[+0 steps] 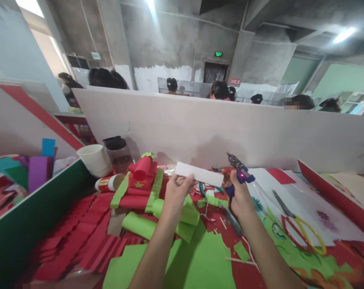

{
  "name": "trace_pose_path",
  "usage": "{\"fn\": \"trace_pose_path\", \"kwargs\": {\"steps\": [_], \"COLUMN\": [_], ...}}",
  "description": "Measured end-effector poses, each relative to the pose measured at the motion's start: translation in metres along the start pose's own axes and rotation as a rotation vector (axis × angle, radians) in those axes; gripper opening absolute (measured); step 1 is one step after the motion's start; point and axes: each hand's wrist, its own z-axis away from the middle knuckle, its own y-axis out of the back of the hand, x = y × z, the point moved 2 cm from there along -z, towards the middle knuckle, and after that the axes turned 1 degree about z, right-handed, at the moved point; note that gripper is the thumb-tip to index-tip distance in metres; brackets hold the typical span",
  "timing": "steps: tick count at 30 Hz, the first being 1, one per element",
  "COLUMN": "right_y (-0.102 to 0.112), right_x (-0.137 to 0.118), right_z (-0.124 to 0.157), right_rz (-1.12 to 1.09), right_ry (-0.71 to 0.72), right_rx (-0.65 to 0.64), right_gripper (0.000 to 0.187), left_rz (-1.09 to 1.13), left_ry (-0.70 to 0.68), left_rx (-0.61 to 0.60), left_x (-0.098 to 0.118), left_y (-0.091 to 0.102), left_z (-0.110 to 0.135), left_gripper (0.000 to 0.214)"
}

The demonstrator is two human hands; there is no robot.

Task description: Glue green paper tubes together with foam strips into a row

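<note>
My left hand (179, 188) pinches the left end of a white paper strip (201, 173), held up over the cluttered table. In my right hand (238, 196) is a blue hot glue gun (240, 172) with a red light lit, its tip pointing up and to the left. Some right-hand fingers are close to the strip's right end; whether they touch it I cannot tell. Below my hands lie green paper sheets (200, 261) and rolled green paper (140, 225). Left of my left hand stands a red and green paper construction (140, 186) with a gold star.
Folded red paper strips (76, 233) fill the left side beside a green divider (34, 212). A white cup (94, 160), a dark-lidded jar (117, 152) and a tipped paper cup (110, 182) stand behind. Red and yellow scissors (299, 228) lie at right. A white partition (200, 128) closes the back.
</note>
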Motion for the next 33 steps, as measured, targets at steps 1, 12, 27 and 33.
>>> {"fn": "trace_pose_path", "kwargs": {"steps": [1, 12, 27, 33], "right_y": [-0.001, -0.006, 0.004, -0.007], "right_x": [0.002, -0.003, -0.054, -0.056], "right_z": [0.001, 0.008, 0.016, 0.023], "right_rz": [-0.009, 0.083, 0.776, 0.916], "right_ry": [-0.002, 0.011, 0.212, 0.256], "right_rx": [-0.014, 0.032, -0.269, -0.340], "right_gripper": [0.042, 0.044, 0.024, 0.024], "left_rz": [0.011, -0.020, -0.743, -0.783], "left_ry": [0.001, -0.024, -0.178, -0.178], "left_rx": [0.001, -0.092, -0.399, -0.446], "left_x": [-0.002, -0.005, 0.039, 0.020], "left_y": [-0.001, -0.004, -0.008, -0.020], "left_z": [0.000, 0.003, 0.031, 0.035], "left_gripper": [0.038, 0.050, 0.039, 0.027]}}
